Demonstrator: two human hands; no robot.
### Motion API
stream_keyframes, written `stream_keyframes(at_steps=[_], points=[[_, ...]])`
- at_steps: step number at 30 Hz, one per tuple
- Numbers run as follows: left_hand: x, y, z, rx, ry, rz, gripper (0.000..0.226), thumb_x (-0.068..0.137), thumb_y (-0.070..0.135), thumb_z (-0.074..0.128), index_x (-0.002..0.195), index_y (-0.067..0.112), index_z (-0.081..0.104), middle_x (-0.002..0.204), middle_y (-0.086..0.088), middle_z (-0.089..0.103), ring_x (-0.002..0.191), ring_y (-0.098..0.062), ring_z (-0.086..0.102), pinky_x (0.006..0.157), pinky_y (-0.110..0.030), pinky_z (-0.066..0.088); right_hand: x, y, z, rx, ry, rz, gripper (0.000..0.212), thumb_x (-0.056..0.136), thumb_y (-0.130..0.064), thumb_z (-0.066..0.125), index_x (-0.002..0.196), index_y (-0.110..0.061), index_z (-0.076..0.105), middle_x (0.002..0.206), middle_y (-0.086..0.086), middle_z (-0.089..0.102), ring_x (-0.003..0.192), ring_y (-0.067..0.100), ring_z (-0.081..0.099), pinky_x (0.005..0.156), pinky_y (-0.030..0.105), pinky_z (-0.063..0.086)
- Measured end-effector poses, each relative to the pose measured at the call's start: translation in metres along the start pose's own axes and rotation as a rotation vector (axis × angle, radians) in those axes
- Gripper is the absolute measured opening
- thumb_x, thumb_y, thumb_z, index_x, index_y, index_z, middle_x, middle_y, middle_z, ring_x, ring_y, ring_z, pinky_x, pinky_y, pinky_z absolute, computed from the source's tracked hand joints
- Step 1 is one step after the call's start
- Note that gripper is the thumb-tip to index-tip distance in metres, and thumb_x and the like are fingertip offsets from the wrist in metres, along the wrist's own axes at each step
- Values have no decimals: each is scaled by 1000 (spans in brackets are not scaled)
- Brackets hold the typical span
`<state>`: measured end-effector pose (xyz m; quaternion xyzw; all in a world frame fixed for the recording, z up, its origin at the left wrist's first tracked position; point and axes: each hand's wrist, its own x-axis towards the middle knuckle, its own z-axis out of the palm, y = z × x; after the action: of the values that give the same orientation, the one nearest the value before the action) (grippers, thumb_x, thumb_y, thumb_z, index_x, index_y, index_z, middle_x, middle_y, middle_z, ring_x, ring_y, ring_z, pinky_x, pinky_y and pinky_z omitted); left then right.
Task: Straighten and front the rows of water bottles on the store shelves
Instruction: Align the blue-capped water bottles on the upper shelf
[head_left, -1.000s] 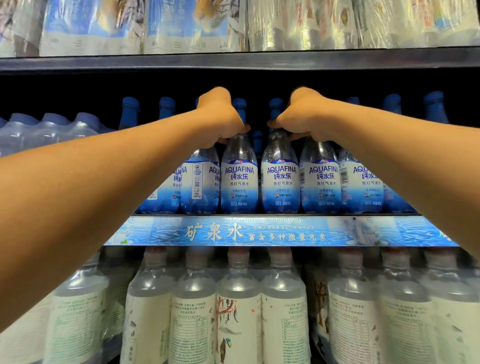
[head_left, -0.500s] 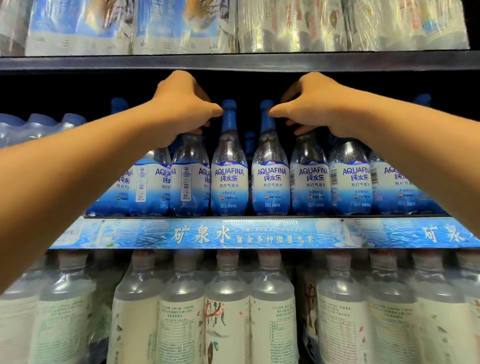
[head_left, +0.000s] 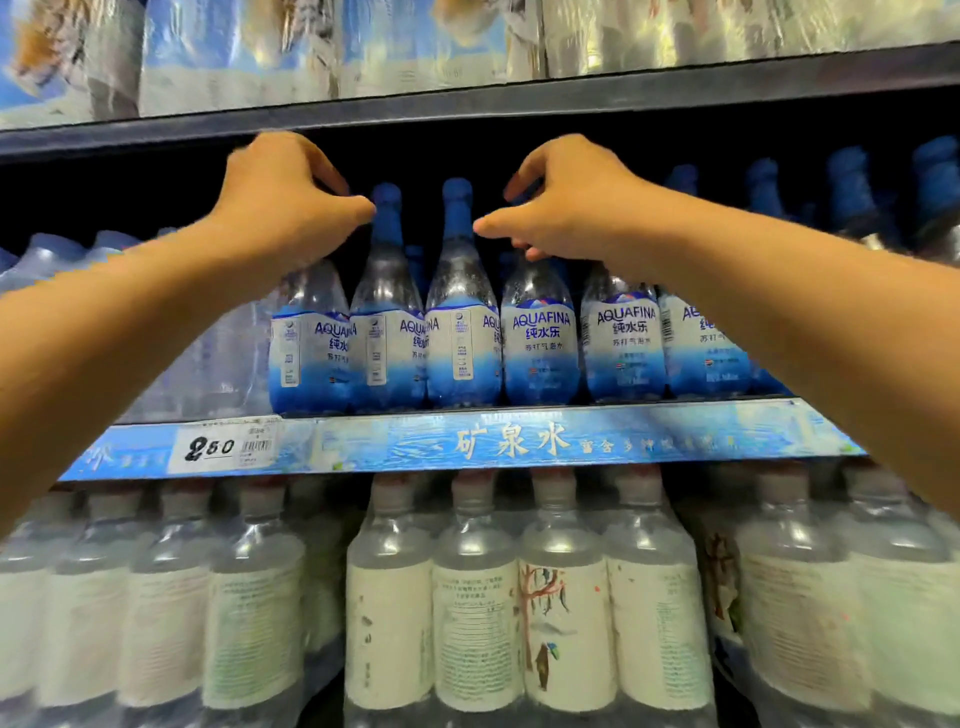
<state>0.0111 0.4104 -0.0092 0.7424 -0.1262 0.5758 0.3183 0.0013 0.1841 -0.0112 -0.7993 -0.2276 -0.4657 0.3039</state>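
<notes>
A row of blue-capped Aquafina bottles (head_left: 540, 343) stands at the front of the middle shelf (head_left: 519, 441). My left hand (head_left: 285, 202) curls over the neck of the leftmost bottle (head_left: 309, 343), hiding its cap, and its thumb tip touches the neck of the second bottle (head_left: 387, 332). My right hand (head_left: 566, 208) curls over the neck of the fourth bottle, with the thumb pointing left toward the third bottle (head_left: 460, 332). The three left bottles show their labels turned sideways. The ones to the right face forward.
A 2.50 price tag (head_left: 223, 447) sits on the blue shelf strip. Shrink-wrapped packs of white-labelled bottles (head_left: 519, 623) fill the shelf below, and wrapped packs (head_left: 311, 52) line the shelf above. Clear wrapped bottles (head_left: 62, 254) stand left of the Aquafina row.
Both hands have moved left along the Aquafina row onto other bottle necks. The view has shifted left too, and the price tag has come into sight.
</notes>
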Motion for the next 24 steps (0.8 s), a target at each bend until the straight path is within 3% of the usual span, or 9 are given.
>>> stream_keyframes(at_steps=[5, 10, 14, 17, 19, 21, 24], points=[[11, -13, -9, -67, -140, 14, 25, 71, 36, 78, 80, 14, 72, 83, -11, 73, 81, -27, 72, 76, -48, 61, 11, -29, 15, -203, 72, 51, 48, 71, -44, 82, 100, -9, 66, 91, 7, 69, 79, 23, 68, 74, 36, 59], [14, -9, -5, -82, -318, 51, 40, 67, 40, 76, 89, 6, 73, 84, -14, 74, 86, -29, 72, 76, -51, 60, 20, -36, 33, -406, 127, 54, 39, 74, -40, 77, 94, -9, 63, 86, 5, 59, 79, 24, 57, 65, 30, 48], [21, -12, 5, -62, -328, 32, 28, 76, 31, 71, 89, 6, 68, 82, -10, 68, 78, -27, 67, 71, -38, 60, 25, -37, 45, -494, 93, 59, 44, 76, -43, 76, 67, -13, 44, 66, 1, 45, 66, 22, 49, 49, 27, 34], [28, -12, 7, -47, -322, 9, 15, 78, 17, 62, 85, 3, 60, 79, -12, 60, 72, -27, 57, 61, -33, 46, 33, -39, 50, -451, 88, 100, 50, 76, -46, 77, 64, -15, 41, 65, 0, 46, 56, 17, 45, 43, 27, 30], [31, -11, 8, -96, -377, -28, 14, 82, 10, 56, 93, 1, 58, 90, -16, 62, 79, -30, 61, 70, -34, 53, 37, -39, 53, -451, 78, 110, 48, 76, -46, 77, 65, -14, 42, 67, 1, 47, 58, 16, 47, 43, 26, 31], [30, -10, 9, -125, -415, -77, 21, 86, 8, 55, 106, 1, 59, 105, -20, 64, 95, -35, 66, 85, -49, 58, 39, -38, 57, -480, 70, 107, 47, 77, -45, 76, 65, -14, 43, 66, 1, 47, 59, 18, 48, 43, 26, 30], [27, -6, 12, -176, -442, -126, 24, 90, 3, 58, 114, 2, 55, 109, -22, 63, 98, -34, 66, 83, -52, 58, 41, -36, 63, -489, 81, 103, 47, 76, -42, 78, 64, -14, 42, 66, 1, 46, 57, 15, 45, 43, 25, 29]])
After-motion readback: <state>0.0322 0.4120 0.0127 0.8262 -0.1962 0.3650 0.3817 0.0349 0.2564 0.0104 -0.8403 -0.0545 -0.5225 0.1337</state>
